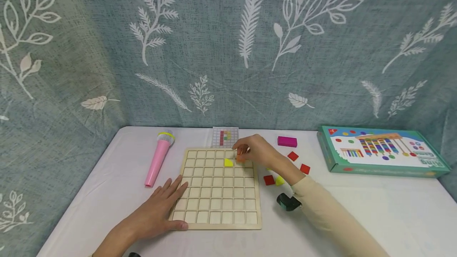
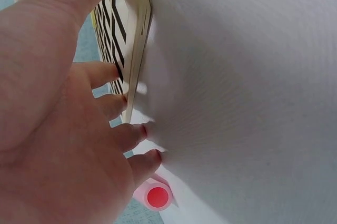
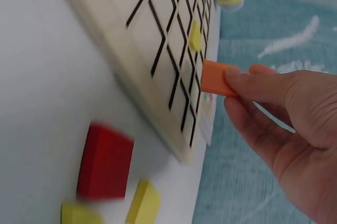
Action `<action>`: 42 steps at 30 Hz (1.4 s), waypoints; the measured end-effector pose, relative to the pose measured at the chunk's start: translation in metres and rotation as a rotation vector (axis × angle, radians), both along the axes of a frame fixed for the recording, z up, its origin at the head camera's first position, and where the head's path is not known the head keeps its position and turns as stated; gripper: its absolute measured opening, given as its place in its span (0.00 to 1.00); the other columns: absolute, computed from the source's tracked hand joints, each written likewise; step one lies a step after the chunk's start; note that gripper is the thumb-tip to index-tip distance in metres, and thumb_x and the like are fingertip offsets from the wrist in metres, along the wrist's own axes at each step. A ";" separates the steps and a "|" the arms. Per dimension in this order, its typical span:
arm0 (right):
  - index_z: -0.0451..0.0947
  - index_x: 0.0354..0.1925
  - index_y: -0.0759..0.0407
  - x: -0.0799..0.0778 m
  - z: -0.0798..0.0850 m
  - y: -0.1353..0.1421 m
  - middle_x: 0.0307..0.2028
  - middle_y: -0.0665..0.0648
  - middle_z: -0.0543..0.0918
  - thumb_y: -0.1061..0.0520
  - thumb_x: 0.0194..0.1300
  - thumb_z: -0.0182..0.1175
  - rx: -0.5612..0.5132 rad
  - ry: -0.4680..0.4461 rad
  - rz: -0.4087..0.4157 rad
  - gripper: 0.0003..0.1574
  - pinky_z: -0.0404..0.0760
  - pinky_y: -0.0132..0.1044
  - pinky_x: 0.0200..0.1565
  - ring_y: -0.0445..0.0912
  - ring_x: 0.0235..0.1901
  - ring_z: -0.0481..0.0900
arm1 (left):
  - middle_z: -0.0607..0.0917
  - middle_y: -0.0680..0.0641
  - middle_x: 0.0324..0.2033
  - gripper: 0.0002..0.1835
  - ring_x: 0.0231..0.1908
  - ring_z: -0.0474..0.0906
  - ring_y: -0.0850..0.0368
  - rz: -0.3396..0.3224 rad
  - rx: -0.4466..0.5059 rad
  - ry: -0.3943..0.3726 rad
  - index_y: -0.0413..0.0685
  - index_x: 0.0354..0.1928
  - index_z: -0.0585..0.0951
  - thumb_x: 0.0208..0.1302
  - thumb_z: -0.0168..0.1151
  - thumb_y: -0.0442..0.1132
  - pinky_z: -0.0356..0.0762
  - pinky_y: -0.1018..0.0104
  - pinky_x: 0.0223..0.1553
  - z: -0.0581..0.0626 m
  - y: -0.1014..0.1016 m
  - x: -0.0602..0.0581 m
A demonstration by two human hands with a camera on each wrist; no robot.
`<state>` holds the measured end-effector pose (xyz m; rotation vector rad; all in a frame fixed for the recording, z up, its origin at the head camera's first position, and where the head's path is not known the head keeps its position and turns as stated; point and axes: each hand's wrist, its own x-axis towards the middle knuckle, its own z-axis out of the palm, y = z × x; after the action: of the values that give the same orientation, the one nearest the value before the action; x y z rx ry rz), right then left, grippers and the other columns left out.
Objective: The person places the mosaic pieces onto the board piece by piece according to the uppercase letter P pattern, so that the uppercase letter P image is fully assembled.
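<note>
A wooden grid board [image 1: 210,181] lies on the white table. My left hand [image 1: 155,213] rests along its left edge, with fingers spread and the thumb near the front corner. Between thumb and fingers, my right hand [image 1: 258,152] pinches an orange square tile [image 3: 215,78] over the far right part of the board. One yellow tile [image 1: 228,162] with a curved side sits in a square of the grid just left of that hand. Behind the board lies a pattern card [image 1: 216,136] printed with a coloured grid, partly overlapped by the right hand's side.
Red tiles [image 1: 269,180] and yellow tiles [image 1: 280,181] are scattered right of the board, partly behind my forearm. A magenta block [image 1: 287,141] lies farther back. At left is a pink microphone [image 1: 158,160]; at far right, a green toy box [image 1: 383,152]. A patterned curtain [image 1: 221,50] hangs behind.
</note>
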<state>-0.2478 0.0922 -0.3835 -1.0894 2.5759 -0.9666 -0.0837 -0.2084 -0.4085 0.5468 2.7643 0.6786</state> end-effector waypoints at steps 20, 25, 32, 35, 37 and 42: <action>0.83 0.47 0.66 0.000 -0.015 -0.049 0.35 0.54 0.86 0.66 0.60 0.67 -0.109 -0.009 0.075 0.15 0.80 0.28 0.39 0.44 0.36 0.83 | 0.52 0.36 0.75 0.58 0.72 0.45 0.29 0.011 0.007 -0.021 0.39 0.74 0.59 0.49 0.67 0.68 0.47 0.33 0.69 -0.001 0.001 -0.001; 0.82 0.48 0.65 0.002 -0.018 -0.054 0.36 0.54 0.85 0.67 0.62 0.65 -0.079 -0.023 0.057 0.15 0.80 0.29 0.40 0.46 0.38 0.83 | 0.52 0.37 0.75 0.58 0.72 0.45 0.30 0.012 0.004 -0.020 0.39 0.74 0.59 0.49 0.67 0.68 0.47 0.34 0.69 -0.001 0.001 -0.001; 0.83 0.47 0.65 0.003 -0.017 -0.055 0.36 0.55 0.85 0.68 0.61 0.65 -0.050 -0.023 0.039 0.14 0.81 0.30 0.40 0.46 0.38 0.83 | 0.53 0.36 0.75 0.57 0.72 0.45 0.30 0.009 0.001 0.004 0.39 0.74 0.59 0.49 0.67 0.68 0.47 0.34 0.69 -0.002 0.000 -0.001; 0.83 0.47 0.64 0.003 -0.018 -0.055 0.37 0.55 0.86 0.68 0.61 0.65 -0.038 -0.024 0.036 0.14 0.81 0.29 0.41 0.46 0.38 0.83 | 0.53 0.36 0.75 0.57 0.72 0.46 0.30 0.010 0.006 0.009 0.39 0.74 0.59 0.49 0.67 0.67 0.47 0.34 0.69 -0.002 0.000 0.000; 0.83 0.47 0.64 0.003 -0.019 -0.056 0.38 0.55 0.86 0.68 0.62 0.65 -0.029 -0.016 0.037 0.14 0.81 0.29 0.41 0.46 0.38 0.83 | 0.53 0.36 0.75 0.57 0.72 0.46 0.29 0.009 0.010 0.013 0.39 0.74 0.59 0.49 0.68 0.67 0.47 0.34 0.68 -0.002 -0.001 0.000; 0.83 0.46 0.64 0.003 -0.022 -0.056 0.38 0.56 0.86 0.67 0.63 0.64 -0.020 -0.007 0.039 0.12 0.80 0.28 0.40 0.46 0.38 0.83 | 0.53 0.36 0.75 0.57 0.72 0.46 0.29 0.009 0.018 0.016 0.39 0.73 0.60 0.49 0.68 0.66 0.48 0.34 0.68 -0.003 -0.001 0.000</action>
<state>-0.2450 0.0360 -0.4057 -1.1346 2.5345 -0.9869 -0.0833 -0.2097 -0.4116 0.5465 2.7801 0.7048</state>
